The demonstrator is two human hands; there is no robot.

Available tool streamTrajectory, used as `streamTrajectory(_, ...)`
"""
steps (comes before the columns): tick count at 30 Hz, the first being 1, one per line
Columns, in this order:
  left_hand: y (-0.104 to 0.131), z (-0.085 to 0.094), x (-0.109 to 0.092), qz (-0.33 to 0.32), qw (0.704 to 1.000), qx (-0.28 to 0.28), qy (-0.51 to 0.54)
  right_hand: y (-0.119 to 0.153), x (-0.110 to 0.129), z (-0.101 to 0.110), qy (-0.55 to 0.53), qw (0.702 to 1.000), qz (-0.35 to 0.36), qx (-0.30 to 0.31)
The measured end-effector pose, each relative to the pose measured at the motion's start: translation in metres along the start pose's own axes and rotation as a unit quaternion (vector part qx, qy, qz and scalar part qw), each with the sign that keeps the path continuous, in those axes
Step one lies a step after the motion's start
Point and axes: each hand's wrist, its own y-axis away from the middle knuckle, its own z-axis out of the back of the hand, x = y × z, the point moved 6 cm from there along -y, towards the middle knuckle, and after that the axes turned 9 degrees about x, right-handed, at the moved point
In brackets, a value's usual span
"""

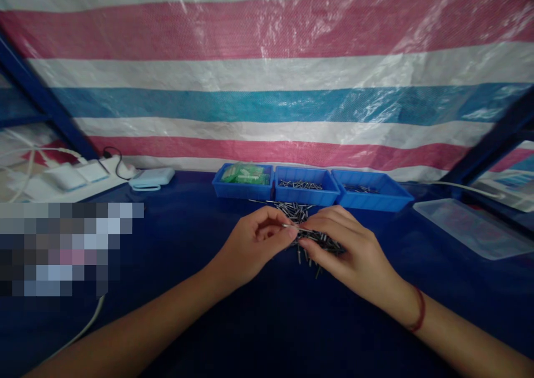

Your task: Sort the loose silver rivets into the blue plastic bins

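My left hand (254, 245) pinches a thin metal pin that looks like a blind rivet (286, 225) between thumb and forefinger. From the right, my right hand (350, 243) comes to the same pin, its fingers bent round the far end; its exact grip is partly hidden. Beneath and behind both hands lies a loose pile of similar rivets (294, 211), silver and dark, spread on the dark blue table (258, 333). Some of the pile shows under my right fingers.
Behind the pile stand three blue bins: one with green-tinted plastic bags (246, 173), a middle bin (306, 197) and a right bin (375, 200) with metal pins. A clear plastic lid (471, 229) lies right. A power strip (75, 178) and light-blue device (152, 178) sit left.
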Motion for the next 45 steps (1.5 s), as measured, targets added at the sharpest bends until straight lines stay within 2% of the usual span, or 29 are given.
streamTrajectory(3,-0.001,-0.005,0.003,0.025,0.999,0.023,0.020,0.002,-0.001,0.003,-0.048,0.998,-0.017,-0.024)
streamTrajectory(10,0.003,-0.013,0.001,0.021,0.990,0.088,-0.106,0.003,-0.008,-0.001,-0.154,0.983,-0.091,-0.039)
streamTrajectory(13,0.003,-0.014,0.000,0.005,0.985,0.090,-0.147,0.003,-0.009,-0.003,-0.188,0.975,-0.113,-0.031)
streamTrajectory(19,0.001,-0.014,0.005,0.000,0.985,0.092,-0.146,0.003,-0.011,-0.006,-0.203,0.970,-0.132,-0.021)
streamTrajectory(25,0.001,-0.013,0.008,0.006,0.990,0.080,-0.119,0.005,-0.016,-0.007,-0.197,0.967,-0.156,-0.034)
streamTrajectory(33,0.001,-0.011,0.005,-0.010,0.991,0.059,-0.119,0.003,-0.012,-0.006,-0.198,0.971,-0.132,-0.032)
streamTrajectory(42,0.002,-0.001,0.001,-0.029,0.991,-0.011,-0.130,0.004,-0.019,-0.008,-0.170,0.973,-0.153,-0.025)
streamTrajectory(45,0.004,0.000,0.000,-0.031,0.990,-0.019,-0.137,0.004,-0.019,-0.014,-0.163,0.975,-0.153,0.004)
